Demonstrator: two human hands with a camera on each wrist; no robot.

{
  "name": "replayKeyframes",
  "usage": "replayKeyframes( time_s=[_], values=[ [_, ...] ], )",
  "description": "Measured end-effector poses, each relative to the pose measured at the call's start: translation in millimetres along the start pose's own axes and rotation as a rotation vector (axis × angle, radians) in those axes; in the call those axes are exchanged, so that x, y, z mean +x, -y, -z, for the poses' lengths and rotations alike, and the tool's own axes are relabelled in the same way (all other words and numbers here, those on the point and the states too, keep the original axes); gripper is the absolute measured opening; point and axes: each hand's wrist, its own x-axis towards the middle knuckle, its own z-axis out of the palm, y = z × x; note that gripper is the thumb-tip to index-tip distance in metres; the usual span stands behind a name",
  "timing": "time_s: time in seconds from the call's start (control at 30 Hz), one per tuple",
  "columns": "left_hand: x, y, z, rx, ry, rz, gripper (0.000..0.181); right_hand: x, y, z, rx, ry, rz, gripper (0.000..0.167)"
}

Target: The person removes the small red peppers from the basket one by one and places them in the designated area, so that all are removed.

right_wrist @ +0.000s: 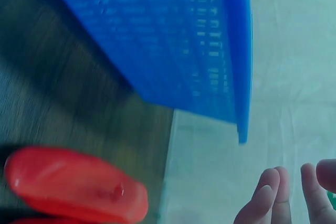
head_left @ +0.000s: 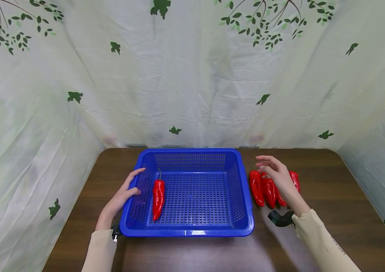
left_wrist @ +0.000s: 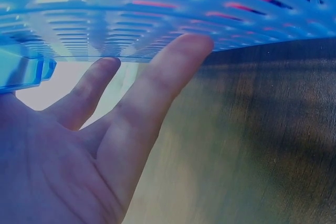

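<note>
A blue plastic basket (head_left: pixel 192 231) with slotted walls stands on the table. Inside it, toward the left, lies one red chili pepper (head_left: pixel 158 198), its stem pointing away. My left hand (head_left: pixel 124 196) holds the basket's left rim, with digits over the edge; in the left wrist view other fingers (left_wrist: pixel 152 87) extend along the outer wall. To the basket's right, several red peppers (head_left: pixel 269 192) lie side by side. Above their far ends is my right hand (head_left: pixel 277 175), fingers loosely bent and nothing visible between them. One pepper (right_wrist: pixel 76 184) appears apart from those fingers in the right wrist view.
The brown wooden table (head_left: pixel 335 204) extends on both sides of the basket and in front of it. A pale curtain (head_left: pixel 192 83) with leaf prints hangs behind the far edge. A black wrist strap piece (head_left: pixel 281 219) hangs beneath the right wrist.
</note>
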Motion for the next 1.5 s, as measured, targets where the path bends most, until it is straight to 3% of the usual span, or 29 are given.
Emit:
replayKeyframes(
  time_s=[0.33, 0.83, 1.5],
  values=[
    [0.4, 2.6, 0.9, 0.007, -0.003, 0.001, 0.067, 5.8, 10.6, -27.7, 0.049, 0.057, -0.020, 0.034],
    [0.7, 1.6, 0.6, 0.006, -0.003, 0.003, 0.066, 17.6, 32.0, -61.4, 0.063, 0.162, 0.022, 0.033],
    [1.5, 2.3, 1.2, 0.011, -0.001, 0.004, 0.067, 27.8, 39.9, -106.7, 0.101, 0.276, 0.033, 0.030]
  ],
)
